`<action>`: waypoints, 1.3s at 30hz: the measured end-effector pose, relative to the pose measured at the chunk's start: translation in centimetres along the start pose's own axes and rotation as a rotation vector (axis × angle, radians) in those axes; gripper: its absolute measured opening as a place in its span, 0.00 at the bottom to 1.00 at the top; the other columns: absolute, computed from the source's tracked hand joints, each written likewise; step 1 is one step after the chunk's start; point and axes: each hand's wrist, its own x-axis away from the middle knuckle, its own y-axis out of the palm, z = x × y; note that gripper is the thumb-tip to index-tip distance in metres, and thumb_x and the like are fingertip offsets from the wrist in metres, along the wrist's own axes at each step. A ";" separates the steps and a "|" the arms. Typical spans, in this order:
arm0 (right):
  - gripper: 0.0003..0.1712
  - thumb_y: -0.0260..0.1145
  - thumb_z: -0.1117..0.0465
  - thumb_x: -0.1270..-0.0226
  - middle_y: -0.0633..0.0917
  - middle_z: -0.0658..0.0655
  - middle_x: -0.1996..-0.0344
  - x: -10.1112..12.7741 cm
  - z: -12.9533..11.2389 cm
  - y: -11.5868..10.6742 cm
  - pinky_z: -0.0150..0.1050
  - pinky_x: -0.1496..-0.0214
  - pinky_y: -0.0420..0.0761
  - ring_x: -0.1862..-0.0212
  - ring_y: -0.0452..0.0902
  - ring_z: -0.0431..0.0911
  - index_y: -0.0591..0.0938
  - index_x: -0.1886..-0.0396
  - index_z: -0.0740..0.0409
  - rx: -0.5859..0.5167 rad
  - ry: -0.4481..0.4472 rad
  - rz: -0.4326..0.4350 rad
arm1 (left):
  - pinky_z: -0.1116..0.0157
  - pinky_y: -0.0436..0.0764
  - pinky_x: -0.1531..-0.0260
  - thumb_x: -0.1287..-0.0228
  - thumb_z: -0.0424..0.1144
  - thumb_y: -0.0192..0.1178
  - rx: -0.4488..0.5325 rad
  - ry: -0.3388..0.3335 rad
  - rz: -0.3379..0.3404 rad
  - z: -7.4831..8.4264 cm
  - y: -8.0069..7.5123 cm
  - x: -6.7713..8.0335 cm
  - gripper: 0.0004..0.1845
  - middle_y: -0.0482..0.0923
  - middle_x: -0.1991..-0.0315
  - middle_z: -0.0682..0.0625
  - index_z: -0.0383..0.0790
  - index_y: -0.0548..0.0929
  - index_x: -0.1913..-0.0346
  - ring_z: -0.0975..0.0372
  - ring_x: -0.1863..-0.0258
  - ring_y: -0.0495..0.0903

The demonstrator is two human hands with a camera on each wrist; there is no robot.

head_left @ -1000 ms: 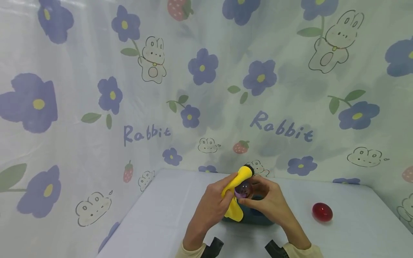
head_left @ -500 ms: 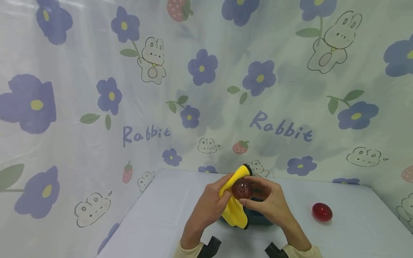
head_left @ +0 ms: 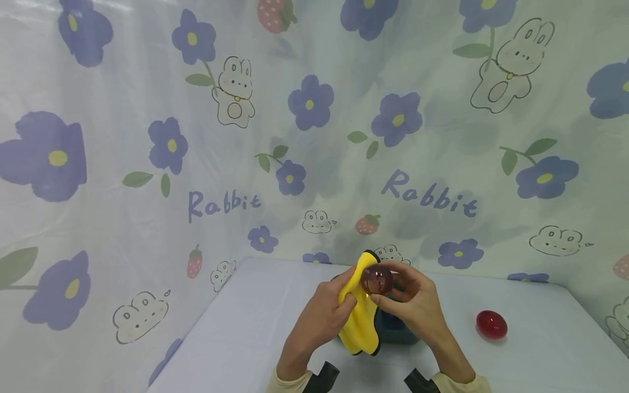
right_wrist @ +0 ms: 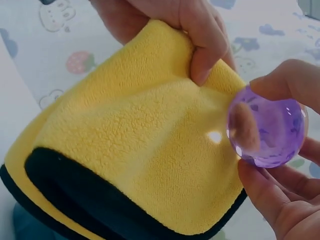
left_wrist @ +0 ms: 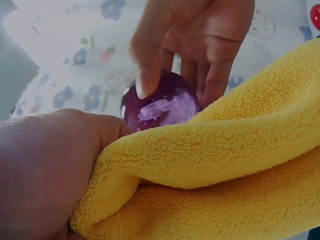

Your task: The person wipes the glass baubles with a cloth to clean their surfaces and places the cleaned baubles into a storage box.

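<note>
My left hand grips a yellow plush cloth with dark edging, bunched at the top and hanging down in folds. Thumb and fingers of my right hand pinch a clear purple ball, which looks darker and reddish in the head view. The ball is held up right beside the cloth's upper part. In the left wrist view the cloth's fold covers the ball's lower edge, and the right thumb lies over its top.
Below the hands a dark green container stands on the white table, partly hidden by cloth and hands. A shiny red ball-like object lies to the right. Behind hangs a flower-and-rabbit printed curtain.
The right hand has shifted the ball slightly up and to the right. The cloth's lower part has dropped open and hangs further down, still in the left hand. The red object has stayed put.
</note>
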 end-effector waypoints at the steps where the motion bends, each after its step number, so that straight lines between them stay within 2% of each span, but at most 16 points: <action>1: 0.34 0.78 0.73 0.47 0.83 0.54 0.44 0.0 0.1 -0.1 0.33 0.49 0.86 0.48 0.86 0.38 0.79 0.38 0.62 0.002 0.003 0.003 | 0.73 0.82 0.64 0.28 0.34 0.49 -0.005 -0.005 -0.004 0.0 0.0 0.0 0.31 0.85 0.51 0.46 0.39 0.68 0.23 0.69 0.69 0.78; 9: 0.34 0.79 0.71 0.48 0.83 0.58 0.43 -0.1 0.6 -0.6 0.29 0.46 0.84 0.49 0.85 0.38 0.80 0.39 0.60 0.039 0.031 0.043 | 0.74 0.82 0.64 0.29 0.33 0.49 -0.019 0.015 -0.015 0.4 0.0 0.1 0.30 0.84 0.56 0.47 0.38 0.69 0.23 0.70 0.70 0.78; 17: 0.32 0.81 0.65 0.47 0.85 0.56 0.44 -0.2 0.9 -0.9 0.28 0.46 0.83 0.50 0.85 0.34 0.82 0.40 0.55 0.157 0.055 0.048 | 0.75 0.82 0.62 0.29 0.33 0.50 -0.061 0.009 0.011 0.8 -0.2 0.4 0.30 0.85 0.56 0.46 0.38 0.69 0.24 0.69 0.69 0.78; 27: 0.34 0.81 0.63 0.46 0.86 0.56 0.47 -0.3 1.0 -1.1 0.32 0.48 0.86 0.55 0.86 0.44 0.80 0.37 0.54 0.153 0.073 -0.050 | 0.72 0.84 0.54 0.29 0.31 0.51 -0.063 0.055 0.088 1.0 -0.2 0.4 0.30 0.85 0.41 0.45 0.40 0.71 0.25 0.67 0.63 0.80; 34: 0.35 0.82 0.60 0.46 0.86 0.56 0.49 -0.2 0.8 -0.7 0.36 0.51 0.87 0.60 0.84 0.43 0.80 0.37 0.51 0.184 0.052 -0.140 | 0.72 0.83 0.62 0.29 0.30 0.51 -0.010 0.101 0.121 0.8 -0.1 0.3 0.28 0.84 0.41 0.47 0.40 0.73 0.26 0.68 0.68 0.78; 39: 0.35 0.82 0.60 0.48 0.85 0.54 0.48 -0.1 0.4 -0.3 0.37 0.51 0.86 0.61 0.83 0.44 0.81 0.39 0.47 0.183 0.014 -0.183 | 0.72 0.83 0.61 0.28 0.31 0.51 -0.019 0.101 0.130 0.6 -0.1 0.2 0.27 0.84 0.41 0.47 0.41 0.75 0.27 0.68 0.67 0.78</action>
